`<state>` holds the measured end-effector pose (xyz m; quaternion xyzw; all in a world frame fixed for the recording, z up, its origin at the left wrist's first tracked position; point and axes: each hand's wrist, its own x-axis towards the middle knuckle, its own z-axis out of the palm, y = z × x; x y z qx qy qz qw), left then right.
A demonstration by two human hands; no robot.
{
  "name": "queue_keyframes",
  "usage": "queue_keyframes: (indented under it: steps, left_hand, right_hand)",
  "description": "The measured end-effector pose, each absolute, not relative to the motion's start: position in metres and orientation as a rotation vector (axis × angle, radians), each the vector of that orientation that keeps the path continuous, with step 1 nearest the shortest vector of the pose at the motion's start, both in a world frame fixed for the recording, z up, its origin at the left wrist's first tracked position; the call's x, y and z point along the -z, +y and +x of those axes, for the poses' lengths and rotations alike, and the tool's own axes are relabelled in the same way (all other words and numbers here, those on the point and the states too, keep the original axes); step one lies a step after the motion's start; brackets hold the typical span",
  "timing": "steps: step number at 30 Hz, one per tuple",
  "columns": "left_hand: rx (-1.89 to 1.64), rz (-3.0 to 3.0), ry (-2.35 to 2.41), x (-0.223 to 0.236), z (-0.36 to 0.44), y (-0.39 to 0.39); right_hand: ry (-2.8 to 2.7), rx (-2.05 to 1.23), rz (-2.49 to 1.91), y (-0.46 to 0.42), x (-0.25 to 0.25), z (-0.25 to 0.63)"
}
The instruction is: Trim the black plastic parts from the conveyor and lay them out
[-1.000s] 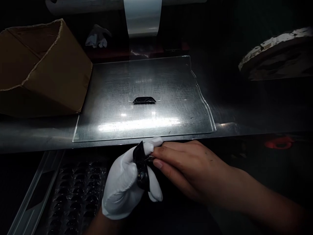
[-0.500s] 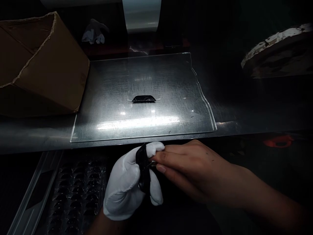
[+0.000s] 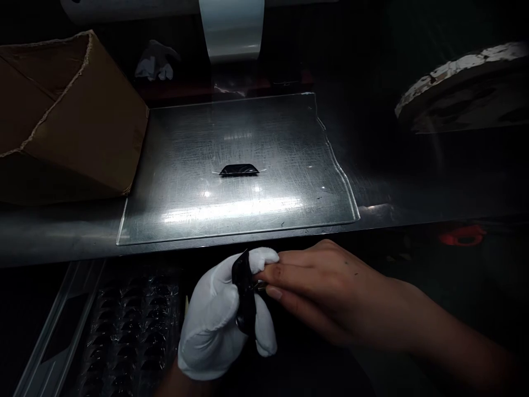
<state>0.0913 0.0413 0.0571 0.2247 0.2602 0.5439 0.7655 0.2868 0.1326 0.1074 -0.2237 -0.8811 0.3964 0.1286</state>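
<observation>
My left hand (image 3: 219,320), in a white glove, grips a small glossy black piece (image 3: 243,298) held on edge just below the bench front. My bare right hand (image 3: 318,286) reaches in from the right, its fingertips pinched against the upper part of that piece. What lies between those fingertips is too small to make out. A second black piece (image 3: 238,170) of the same kind lies flat in the middle of a clear scratched plate (image 3: 289,143) on the metal bench.
A torn cardboard box (image 3: 70,116) stands at the left of the plate. A clear blister tray (image 3: 128,325) with several pockets sits lower left. A crumpled glove (image 3: 156,63) and a roll of film (image 3: 231,27) are at the back. A round worn disc (image 3: 463,94) is at the right.
Both hands have drifted slightly down and right with the black piece still held; the piece has turned more edge-on. The piece on the plate has not moved.
</observation>
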Motion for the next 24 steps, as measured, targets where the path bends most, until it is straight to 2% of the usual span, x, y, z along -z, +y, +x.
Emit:
queue_keyframes:
  steps: [19,24]
  left_hand:
    - [-1.254,0.444,0.466,-0.055,0.091,0.041]
    - [-1.302,0.468,0.505,-0.055,0.090,0.039]
  right_hand:
    - [-2.428,-1.235,-0.637,0.122,-0.106,0.282]
    - [-2.402,-1.145,-0.728,0.121,-0.110,0.279]
